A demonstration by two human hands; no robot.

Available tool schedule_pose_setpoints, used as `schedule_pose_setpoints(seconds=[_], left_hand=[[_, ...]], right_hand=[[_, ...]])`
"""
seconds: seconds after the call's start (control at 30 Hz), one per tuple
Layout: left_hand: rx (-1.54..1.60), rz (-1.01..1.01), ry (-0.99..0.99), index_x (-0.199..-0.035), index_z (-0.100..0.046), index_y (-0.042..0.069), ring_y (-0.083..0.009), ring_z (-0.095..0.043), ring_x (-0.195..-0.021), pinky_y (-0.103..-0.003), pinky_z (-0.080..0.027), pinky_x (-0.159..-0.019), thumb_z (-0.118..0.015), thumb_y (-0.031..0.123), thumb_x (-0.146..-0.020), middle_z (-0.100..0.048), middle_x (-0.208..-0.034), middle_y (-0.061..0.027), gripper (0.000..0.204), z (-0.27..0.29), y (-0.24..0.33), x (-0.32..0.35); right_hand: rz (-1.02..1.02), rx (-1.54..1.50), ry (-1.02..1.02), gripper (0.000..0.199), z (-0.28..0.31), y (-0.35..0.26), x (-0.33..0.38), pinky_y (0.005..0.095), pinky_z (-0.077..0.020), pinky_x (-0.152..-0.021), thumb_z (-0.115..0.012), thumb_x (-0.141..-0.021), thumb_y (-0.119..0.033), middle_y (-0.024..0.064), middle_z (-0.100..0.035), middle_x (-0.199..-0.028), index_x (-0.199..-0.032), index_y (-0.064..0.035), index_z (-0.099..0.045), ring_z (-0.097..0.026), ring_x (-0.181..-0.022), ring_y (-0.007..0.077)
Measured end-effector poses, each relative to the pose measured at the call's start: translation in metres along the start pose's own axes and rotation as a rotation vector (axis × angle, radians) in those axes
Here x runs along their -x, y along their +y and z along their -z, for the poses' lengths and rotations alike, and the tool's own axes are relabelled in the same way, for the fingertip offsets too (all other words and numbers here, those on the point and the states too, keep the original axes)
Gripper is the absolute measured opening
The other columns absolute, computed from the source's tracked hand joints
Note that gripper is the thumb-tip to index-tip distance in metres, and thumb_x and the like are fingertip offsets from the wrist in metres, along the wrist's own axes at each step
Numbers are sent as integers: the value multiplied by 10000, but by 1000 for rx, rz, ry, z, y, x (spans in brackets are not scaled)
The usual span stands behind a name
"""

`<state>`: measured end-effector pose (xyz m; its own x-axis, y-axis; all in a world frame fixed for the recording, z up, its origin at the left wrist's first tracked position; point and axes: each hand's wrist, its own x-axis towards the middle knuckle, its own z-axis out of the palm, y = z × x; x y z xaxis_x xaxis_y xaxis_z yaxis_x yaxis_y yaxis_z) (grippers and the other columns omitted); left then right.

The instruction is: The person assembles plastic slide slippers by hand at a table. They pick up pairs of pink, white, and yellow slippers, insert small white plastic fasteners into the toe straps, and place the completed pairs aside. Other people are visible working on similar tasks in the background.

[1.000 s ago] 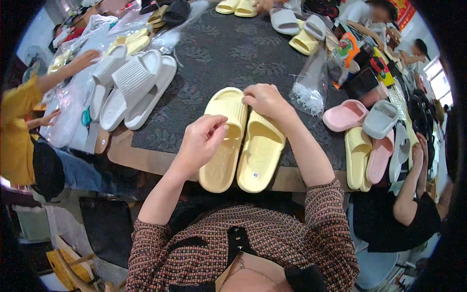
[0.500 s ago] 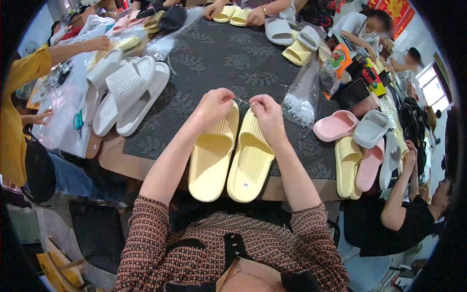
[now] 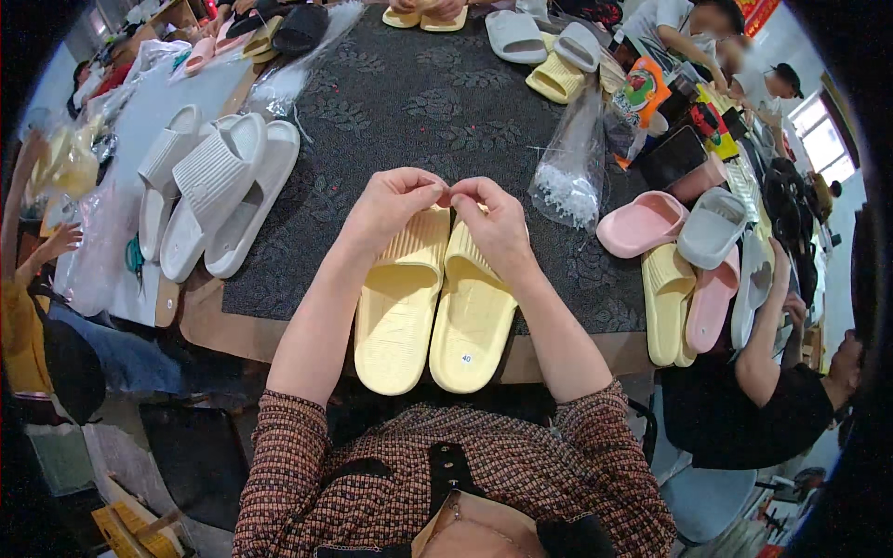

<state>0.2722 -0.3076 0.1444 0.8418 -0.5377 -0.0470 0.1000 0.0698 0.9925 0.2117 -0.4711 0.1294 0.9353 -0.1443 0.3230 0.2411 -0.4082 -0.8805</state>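
Two pale yellow slide slippers, the left one (image 3: 395, 325) and the right one (image 3: 473, 325), lie side by side at the table's near edge, heels toward me. The right one has a small white sticker on its heel. Just above their toe ends, my left hand (image 3: 398, 200) and my right hand (image 3: 493, 223) meet with fingertips pinched together. Both hold a thin white strand, which shows stretched between them in the earlier picture; my fingers now mostly hide it. Whether the strand passes through the slippers cannot be made out.
Grey slippers (image 3: 212, 195) stand left on white sheeting. A clear bag of white plastic pieces (image 3: 569, 186) lies right of my hands, beside pink (image 3: 640, 225), grey and yellow slippers. Several people work around the dark, leaf-patterned table covering (image 3: 381, 130); another person's hands hold yellow slippers opposite.
My hands have come together, closing the gap where the strand showed. At the left, the person in yellow has drawn an arm back from the sheeting. The whole view has shifted slightly.
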Motion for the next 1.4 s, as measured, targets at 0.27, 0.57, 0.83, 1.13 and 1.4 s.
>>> schedule_pose_setpoints(seconds=[0.27,0.57,0.83,1.13,1.4], left_hand=[[81,0,32,-976,-647,25,-89,-607,-720,-214,-489,-655,-636,81,-865,-664,-814,-46,124,2,1,2],[35,4,13,-940,-640,11,-91,-609,-746,-216,-497,-692,-629,73,-862,-664,-828,-53,100,-3,-3,3],[46,-46,27,-976,-617,35,-87,-617,-739,-208,-498,-659,-592,73,-890,-665,-824,-55,98,0,0,4],[-77,-76,45,-960,-606,45,-70,-607,-729,-209,-473,-653,-561,100,-919,-661,-789,-31,82,-12,1,9],[145,-146,209,-969,-565,47,-71,-586,-654,-190,-463,-589,-547,128,-936,-668,-842,-76,89,-1,-5,2]], right_hand=[[-15,-85,24,96,-1,-1,1,255,-475,-632,-611,-861,-75,56,-651,-774,-919,1,-621,-604,-708,111],[-43,-176,-20,87,-7,-1,2,262,-481,-605,-596,-860,-58,81,-661,-759,-882,27,-601,-606,-670,111],[-9,-81,31,84,-4,0,3,258,-469,-583,-597,-848,-54,70,-635,-716,-877,25,-596,-588,-644,106],[125,-97,22,107,-9,10,-2,304,-507,-601,-637,-810,-70,117,-657,-745,-863,21,-618,-636,-655,197],[62,-6,89,98,-4,1,2,315,-507,-603,-626,-814,-75,129,-649,-770,-846,17,-622,-631,-694,206]])
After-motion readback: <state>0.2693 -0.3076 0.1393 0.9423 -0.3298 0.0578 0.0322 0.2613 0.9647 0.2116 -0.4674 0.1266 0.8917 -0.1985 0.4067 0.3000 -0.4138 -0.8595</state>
